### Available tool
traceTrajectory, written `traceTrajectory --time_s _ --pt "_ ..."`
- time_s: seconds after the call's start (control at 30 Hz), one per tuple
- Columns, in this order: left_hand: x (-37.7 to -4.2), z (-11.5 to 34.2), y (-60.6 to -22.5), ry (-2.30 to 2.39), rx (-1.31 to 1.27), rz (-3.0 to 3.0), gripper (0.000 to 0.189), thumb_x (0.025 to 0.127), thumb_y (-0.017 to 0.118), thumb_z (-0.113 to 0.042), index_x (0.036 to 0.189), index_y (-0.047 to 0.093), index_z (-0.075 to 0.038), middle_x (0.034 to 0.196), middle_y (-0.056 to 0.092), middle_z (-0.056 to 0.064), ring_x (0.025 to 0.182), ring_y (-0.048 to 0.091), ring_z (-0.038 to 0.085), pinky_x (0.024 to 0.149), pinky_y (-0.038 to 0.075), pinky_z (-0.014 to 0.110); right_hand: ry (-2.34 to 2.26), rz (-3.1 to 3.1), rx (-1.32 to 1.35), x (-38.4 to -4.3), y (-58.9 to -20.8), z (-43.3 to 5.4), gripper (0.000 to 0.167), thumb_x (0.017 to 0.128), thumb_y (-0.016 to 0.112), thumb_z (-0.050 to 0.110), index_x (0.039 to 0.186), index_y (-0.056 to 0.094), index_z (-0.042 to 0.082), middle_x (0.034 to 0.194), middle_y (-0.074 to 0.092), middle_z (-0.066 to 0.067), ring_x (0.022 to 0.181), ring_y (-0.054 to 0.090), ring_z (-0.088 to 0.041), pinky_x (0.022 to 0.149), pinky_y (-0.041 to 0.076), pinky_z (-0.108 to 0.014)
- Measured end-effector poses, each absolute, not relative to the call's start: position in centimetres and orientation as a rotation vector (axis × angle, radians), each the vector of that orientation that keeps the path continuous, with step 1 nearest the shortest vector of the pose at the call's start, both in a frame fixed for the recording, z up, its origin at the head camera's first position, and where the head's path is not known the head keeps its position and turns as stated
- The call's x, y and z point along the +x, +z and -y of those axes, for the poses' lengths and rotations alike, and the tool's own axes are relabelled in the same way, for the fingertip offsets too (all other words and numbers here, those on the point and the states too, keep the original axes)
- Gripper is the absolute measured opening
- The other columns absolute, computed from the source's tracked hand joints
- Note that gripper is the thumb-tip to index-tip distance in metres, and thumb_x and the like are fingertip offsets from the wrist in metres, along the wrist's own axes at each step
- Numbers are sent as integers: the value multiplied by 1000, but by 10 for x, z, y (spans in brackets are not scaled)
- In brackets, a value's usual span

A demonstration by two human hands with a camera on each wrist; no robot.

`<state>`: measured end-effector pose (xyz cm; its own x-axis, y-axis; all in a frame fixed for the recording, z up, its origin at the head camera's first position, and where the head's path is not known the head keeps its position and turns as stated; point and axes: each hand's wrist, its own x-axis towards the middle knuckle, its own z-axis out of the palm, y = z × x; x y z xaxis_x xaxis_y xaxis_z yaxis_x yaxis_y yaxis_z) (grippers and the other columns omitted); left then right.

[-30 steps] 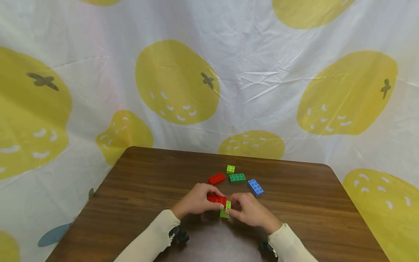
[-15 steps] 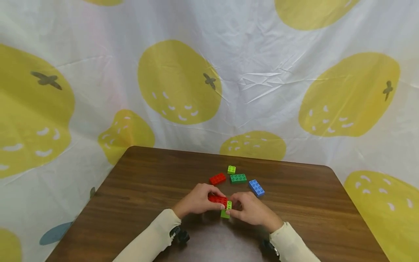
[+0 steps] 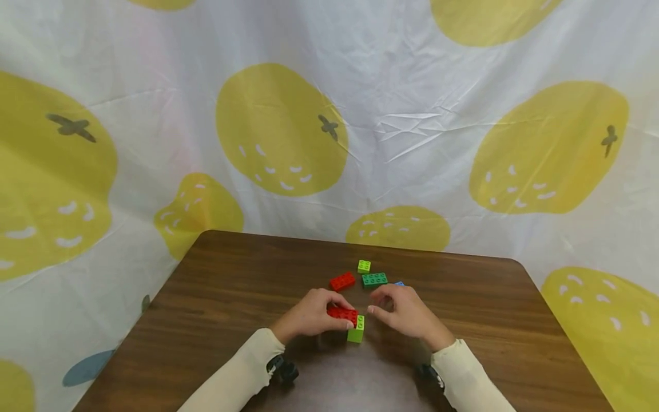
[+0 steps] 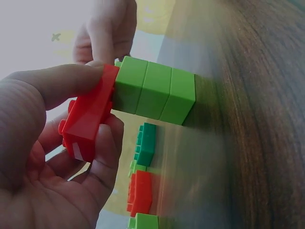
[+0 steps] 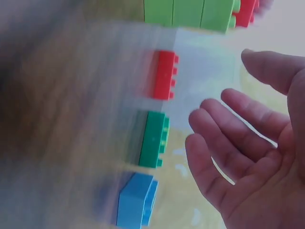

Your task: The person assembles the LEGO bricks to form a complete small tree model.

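Three light green toy bricks (image 4: pixel 155 88) stand stacked on the table, a short tower (image 3: pixel 355 333) in the head view. A red eight-stud brick (image 4: pixel 90 114) sits across its top and overhangs to the left. My left hand (image 3: pixel 312 313) pinches this red brick between thumb and fingers. Apart from the tower, to its right, is my right hand (image 3: pixel 407 313), holding nothing. Its fingers (image 5: pixel 224 143) are loosely bent and spread in the right wrist view. It partly hides a blue brick (image 5: pixel 136 202) in the head view.
Behind the hands lie a second red brick (image 3: pixel 342 281), a dark green brick (image 3: pixel 374 280) and a small light green brick (image 3: pixel 364 266). Another light green brick (image 4: pixel 146 222) shows at the left wrist view's lower edge. A lemon-print curtain (image 3: pixel 391 160) hangs behind the wooden table (image 3: pixel 247 269).
My right hand has let go of the tower and moved right, now covering most of the blue brick in the head view. My left hand stays on the red brick.
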<state>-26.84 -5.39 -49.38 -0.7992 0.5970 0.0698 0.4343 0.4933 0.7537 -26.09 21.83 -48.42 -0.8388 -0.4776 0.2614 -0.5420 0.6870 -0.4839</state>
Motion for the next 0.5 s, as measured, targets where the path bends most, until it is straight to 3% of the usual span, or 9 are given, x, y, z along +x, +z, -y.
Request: traceTrajectory --time_s 0.3,0.5 --pt "-272 54 -491 1181 881 -2534 35 88 85 -44 116 81 -24 97 73 -14 83 60 6 70 52 23 812 2758 563 -286 -486 -237 35 95 80 27 121 75 4 120 73 -13 111 70 -35 95 56 -54" --pt "-270 55 -493 1188 890 -2523 34 88 86 -42 115 82 -23 96 73 -14 82 59 7 69 51 23 815 2836 420 -292 -490 -250 43 96 78 27 128 70 -1 124 70 -20 112 68 -39 95 55 -57"
